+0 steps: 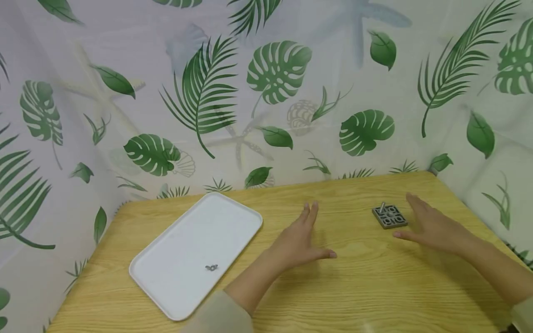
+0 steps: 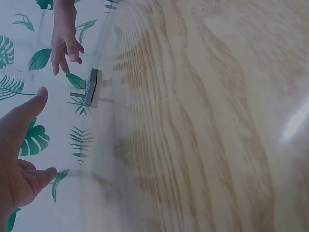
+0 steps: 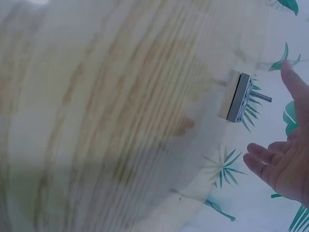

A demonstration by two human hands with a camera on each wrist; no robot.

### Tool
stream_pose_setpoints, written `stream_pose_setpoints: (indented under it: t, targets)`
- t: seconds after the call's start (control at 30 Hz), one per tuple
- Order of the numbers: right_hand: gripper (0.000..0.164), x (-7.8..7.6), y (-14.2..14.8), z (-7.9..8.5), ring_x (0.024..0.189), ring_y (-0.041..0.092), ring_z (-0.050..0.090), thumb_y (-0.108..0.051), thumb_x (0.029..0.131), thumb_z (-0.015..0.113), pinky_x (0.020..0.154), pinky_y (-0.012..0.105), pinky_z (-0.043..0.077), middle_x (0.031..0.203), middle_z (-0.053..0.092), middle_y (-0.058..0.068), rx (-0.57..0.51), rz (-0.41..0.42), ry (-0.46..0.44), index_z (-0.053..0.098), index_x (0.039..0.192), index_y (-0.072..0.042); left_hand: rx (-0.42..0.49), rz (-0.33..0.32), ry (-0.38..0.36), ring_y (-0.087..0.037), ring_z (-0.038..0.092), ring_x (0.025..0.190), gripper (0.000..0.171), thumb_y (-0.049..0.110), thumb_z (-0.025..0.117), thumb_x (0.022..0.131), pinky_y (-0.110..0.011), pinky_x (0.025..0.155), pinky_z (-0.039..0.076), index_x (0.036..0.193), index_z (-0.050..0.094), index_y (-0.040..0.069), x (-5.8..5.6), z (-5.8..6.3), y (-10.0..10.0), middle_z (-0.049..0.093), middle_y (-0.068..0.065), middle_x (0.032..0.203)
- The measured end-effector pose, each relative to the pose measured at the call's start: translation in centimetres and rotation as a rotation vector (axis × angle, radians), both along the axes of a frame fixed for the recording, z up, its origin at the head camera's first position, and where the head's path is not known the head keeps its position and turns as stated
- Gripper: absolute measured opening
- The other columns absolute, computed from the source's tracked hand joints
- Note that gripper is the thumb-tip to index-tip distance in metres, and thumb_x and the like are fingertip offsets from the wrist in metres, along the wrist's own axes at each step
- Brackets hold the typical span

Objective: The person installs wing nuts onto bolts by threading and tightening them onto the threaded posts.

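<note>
We are holding both hands above the worktop (image 1: 354, 296), palms roughly facing each other, and a square metal block (image 1: 390, 217) is lying between them, much closer to the right hand (image 1: 437, 229). The right hand's fingers are spreading apart from the thumb and holding nothing; in the head view the block is sitting just left of the gap between them, and in the right wrist view it is showing clear of the fingertips. The left hand (image 1: 293, 243) is also hovering with its fingers (image 1: 308, 215) released and its thumb pointing toward the right, well apart from the block.

On the block's patterned top face, a short metal rod (image 1: 382, 207) is standing near the left corner. The block itself is resting flat on the worktop's right side.

To the left of our left hand, a white tray (image 1: 195, 236) is lying at a slant on the worktop, and a small grey winged piece (image 1: 211, 267) is resting on it near the right-hand rim. Behind everything, a leaf-printed cloth (image 1: 325, 166) is hanging.
</note>
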State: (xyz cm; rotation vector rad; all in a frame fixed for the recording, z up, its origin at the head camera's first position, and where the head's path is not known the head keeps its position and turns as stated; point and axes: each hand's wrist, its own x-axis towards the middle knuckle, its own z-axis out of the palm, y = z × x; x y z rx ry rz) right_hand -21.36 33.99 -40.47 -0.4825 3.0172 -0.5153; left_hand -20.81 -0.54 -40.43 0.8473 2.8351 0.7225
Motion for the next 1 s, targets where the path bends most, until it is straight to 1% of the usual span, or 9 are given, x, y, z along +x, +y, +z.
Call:
stream_pose_setpoints:
  t: [0.07,0.17,0.2,0.27,0.37,0.47,0.67,0.83,1.0]
  targets:
    - [0.112,-0.4,0.2,0.2,0.128,0.059,0.022,-0.048,0.082,0.069,0.099,0.067,0.026,0.143,0.015,0.044,-0.029,-0.007,-0.007,0.002,0.143,0.017,0.144,0.046,-0.111,-0.028,0.041,0.132,0.113,0.056,0.072,0.075,-0.036,0.100,0.044,0.153,-0.001,0.019,-0.3,-0.1,0.4,0.023,-0.014,0.154]
    - [0.110,-0.8,0.5,0.3,0.121,0.060,0.031,-0.045,0.083,0.070,0.096,0.066,0.032,0.139,0.021,0.046,-0.043,-0.009,-0.018,0.003,0.142,0.019,0.369,0.112,-0.273,-0.026,0.048,0.127,0.109,0.040,0.080,0.074,-0.032,0.097,0.046,0.153,0.007,0.020,-0.6,-0.4,1.0,0.032,-0.011,0.151]
    - [0.108,-0.9,0.6,0.4,0.117,0.059,0.037,-0.044,0.083,0.070,0.093,0.065,0.036,0.136,0.026,0.047,-0.041,-0.008,-0.016,0.004,0.141,0.020,0.424,0.129,-0.308,-0.026,0.051,0.124,0.108,0.037,0.081,0.073,-0.031,0.094,0.048,0.153,0.009,0.020,-0.8,-0.5,1.2,0.035,-0.011,0.150]
    - [0.105,-1.1,0.8,0.3,0.106,0.055,0.049,-0.040,0.084,0.070,0.085,0.060,0.044,0.130,0.035,0.046,-0.056,-0.006,-0.022,0.007,0.141,0.021,0.536,0.160,-0.379,-0.025,0.049,0.126,0.106,0.030,0.082,0.073,-0.029,0.091,0.050,0.153,0.013,0.020,-1.1,-0.6,1.5,0.035,-0.010,0.150]
    - [0.099,-1.4,1.3,0.2,0.089,0.044,0.060,-0.033,0.083,0.073,0.071,0.050,0.051,0.116,0.048,0.041,-0.079,-0.016,-0.026,0.014,0.139,0.022,0.663,0.198,-0.448,-0.023,0.054,0.122,0.102,0.022,0.083,0.073,-0.030,0.088,0.051,0.152,0.018,0.019,-1.5,-0.8,2.1,0.041,-0.011,0.146]
    - [0.095,-1.7,1.9,0.0,0.091,0.040,0.061,-0.028,0.080,0.076,0.069,0.042,0.052,0.110,0.053,0.036,-0.124,-0.042,-0.062,0.020,0.137,0.023,0.754,0.233,-0.495,-0.021,0.060,0.113,0.096,0.016,0.083,0.073,-0.032,0.086,0.053,0.150,0.025,0.015,-1.8,-1.1,2.6,0.048,-0.011,0.140]
    - [0.085,-2.3,3.2,-0.5,0.109,0.051,0.050,-0.016,0.082,0.073,0.073,0.035,0.054,0.123,0.044,0.040,-0.291,-0.086,-0.191,0.021,0.137,0.023,0.909,0.250,-0.570,-0.020,0.062,0.106,0.082,0.001,0.078,0.075,-0.031,0.086,0.053,0.145,0.035,0.005,-2.4,-1.7,3.9,0.058,-0.012,0.126]
    - [0.080,-2.6,3.7,-1.2,0.112,0.050,0.048,-0.011,0.084,0.070,0.075,0.028,0.053,0.128,0.040,0.041,-0.371,-0.099,-0.273,0.021,0.137,0.023,0.946,0.264,-0.584,-0.021,0.063,0.103,0.077,-0.007,0.074,0.075,-0.026,0.085,0.052,0.142,0.037,-0.001,-2.5,-2.5,5.2,0.062,-0.012,0.115]
    - [0.079,-3.0,3.7,-1.5,0.111,0.047,0.049,-0.010,0.083,0.071,0.073,0.021,0.051,0.127,0.042,0.039,-0.380,-0.109,-0.281,0.023,0.136,0.023,0.998,0.281,-0.593,-0.019,0.063,0.101,0.073,-0.011,0.072,0.075,-0.025,0.085,0.052,0.140,0.041,0.000,-2.9,-3.5,6.8,0.063,-0.008,0.110]
